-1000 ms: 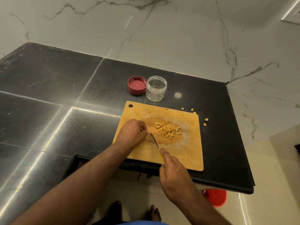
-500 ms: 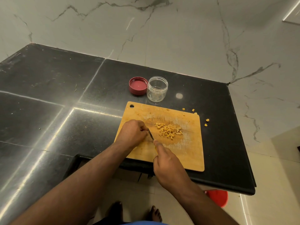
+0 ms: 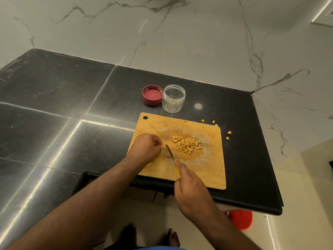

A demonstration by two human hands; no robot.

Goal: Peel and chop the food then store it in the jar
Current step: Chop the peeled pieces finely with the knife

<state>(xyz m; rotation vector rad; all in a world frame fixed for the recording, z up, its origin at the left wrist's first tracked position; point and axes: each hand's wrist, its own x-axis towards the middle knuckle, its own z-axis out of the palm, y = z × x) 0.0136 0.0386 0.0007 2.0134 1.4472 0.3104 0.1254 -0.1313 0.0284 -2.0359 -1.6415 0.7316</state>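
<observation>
A wooden cutting board (image 3: 205,170) lies on the black counter. In its middle is a pile of small yellow chopped pieces (image 3: 186,144). My left hand (image 3: 145,147) rests curled on the board's left part, its fingertips pinching a small piece of food (image 3: 164,147) that is mostly hidden. My right hand (image 3: 191,188) grips a yellow-handled knife (image 3: 170,152), whose blade points up and left and touches the food at my left fingertips. An open clear jar (image 3: 173,101) stands behind the board, with its red lid (image 3: 152,95) lying upside down to its left.
A few yellow bits (image 3: 228,132) lie scattered on the black counter (image 3: 54,114) past the board's right far corner. The counter's edge runs just below the board. A red bucket (image 3: 240,219) stands on the floor below right. Marble wall behind.
My right hand has slid back and forth along the board, and the knife blade has moved in close against my left fingertips. The left hand has stayed in place.
</observation>
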